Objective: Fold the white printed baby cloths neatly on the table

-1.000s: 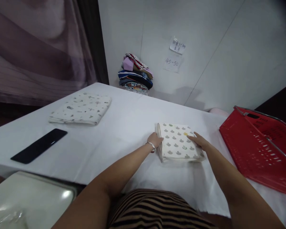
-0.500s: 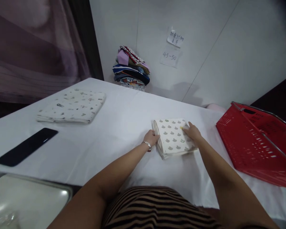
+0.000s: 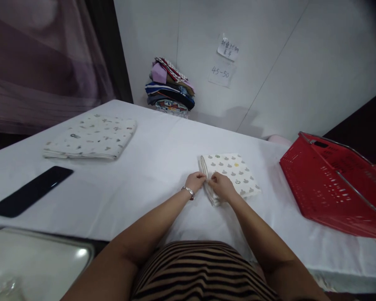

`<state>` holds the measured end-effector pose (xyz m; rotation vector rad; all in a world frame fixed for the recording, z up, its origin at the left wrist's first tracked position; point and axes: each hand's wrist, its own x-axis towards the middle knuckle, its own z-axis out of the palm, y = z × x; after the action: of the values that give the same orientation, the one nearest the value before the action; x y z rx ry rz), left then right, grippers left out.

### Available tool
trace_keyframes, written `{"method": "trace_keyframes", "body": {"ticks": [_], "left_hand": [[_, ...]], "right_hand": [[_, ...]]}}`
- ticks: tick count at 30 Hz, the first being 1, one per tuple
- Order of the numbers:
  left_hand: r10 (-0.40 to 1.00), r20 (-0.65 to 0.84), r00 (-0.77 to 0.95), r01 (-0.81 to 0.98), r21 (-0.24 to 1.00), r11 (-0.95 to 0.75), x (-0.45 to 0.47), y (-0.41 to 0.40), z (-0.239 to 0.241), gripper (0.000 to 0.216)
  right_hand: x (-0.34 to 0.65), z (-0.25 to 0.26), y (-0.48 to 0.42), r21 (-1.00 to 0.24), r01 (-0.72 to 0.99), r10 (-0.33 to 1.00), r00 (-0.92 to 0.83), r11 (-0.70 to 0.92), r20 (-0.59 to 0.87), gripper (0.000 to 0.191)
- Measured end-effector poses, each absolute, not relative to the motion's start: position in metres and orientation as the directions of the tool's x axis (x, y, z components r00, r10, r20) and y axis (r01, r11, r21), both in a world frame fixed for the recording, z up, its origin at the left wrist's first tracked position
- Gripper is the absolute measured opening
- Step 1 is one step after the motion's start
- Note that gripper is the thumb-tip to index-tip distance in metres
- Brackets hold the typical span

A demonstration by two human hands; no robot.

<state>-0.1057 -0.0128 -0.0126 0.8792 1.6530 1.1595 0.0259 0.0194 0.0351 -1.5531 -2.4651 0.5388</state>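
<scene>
A folded white cloth [image 3: 233, 167] with grey printed shapes lies on the white-covered table. My left hand [image 3: 195, 182], a silver bracelet at its wrist, pinches the cloth's left folded edge. Close beside it, the fingers of my right hand [image 3: 222, 185] are closed on the same edge, with the palm over the near left part of the cloth. Both sets of fingertips nearly meet at the fold. The cloth's right part lies flat and uncovered.
Another folded patterned cloth [image 3: 94, 137] lies at the left, with a dark flat slab [image 3: 31, 191] nearer me. A red basket [image 3: 329, 184] stands at the right. Stacked fabrics [image 3: 171, 90] rise behind the table's far edge. A pale glossy surface [image 3: 34, 263] is at lower left.
My right hand has moved left from the cloth's right side to its left folded edge, beside my left hand. My left hand stays at that edge.
</scene>
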Motion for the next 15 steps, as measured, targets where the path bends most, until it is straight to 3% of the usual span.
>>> {"method": "trace_keyframes", "body": {"ticks": [2,8,15], "left_hand": [[0.905,-0.269,-0.329,0.060,0.951,0.304,-0.105,-0.012,-0.013,0.011],[0.915,-0.232,-0.332,0.151,0.944,0.294,-0.105,-0.011,-0.014,0.016],[0.925,-0.125,-0.359,0.333,0.909,0.252,-0.103,-0.009,0.005,0.011]], "right_hand": [[0.028,0.034,0.022,-0.424,0.814,0.889,-0.456,0.397,-0.042,0.015],[0.038,0.021,0.031,-0.669,0.665,0.875,-0.481,0.331,-0.045,0.015],[0.041,0.012,0.033,-0.782,0.565,0.893,-0.450,0.265,-0.022,0.017]]}}
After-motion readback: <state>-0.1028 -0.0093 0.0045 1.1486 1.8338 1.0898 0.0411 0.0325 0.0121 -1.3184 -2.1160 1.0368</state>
